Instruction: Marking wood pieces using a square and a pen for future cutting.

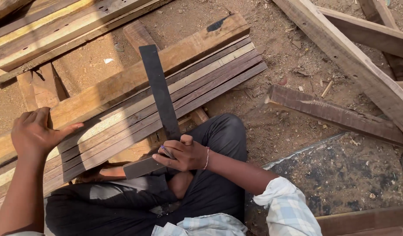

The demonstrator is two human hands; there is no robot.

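At the left, the stack of wood strips [136,109] is being steadied by the left hand [33,133], which is being pressed flat on the thick plank [122,78] at its far side; the grip is released, fingers spread, nothing being clasped. The strips are being kept side by side, propped over the lap, seemingly so that their faces lie level for marking. Across them, the dark try square [160,98] is being laid with its blade running away from the person, while its stock is being held against the strips' near edge by the right hand [184,155]. That grip is clenched on the stock, and a thin pencil-like tool [166,150] is being pinched there too. To the right, bare sawdust-strewn ground [271,126] is being left open beyond the strips' ends, bounded by a loose dark board [337,116] and leaning timbers [354,65].
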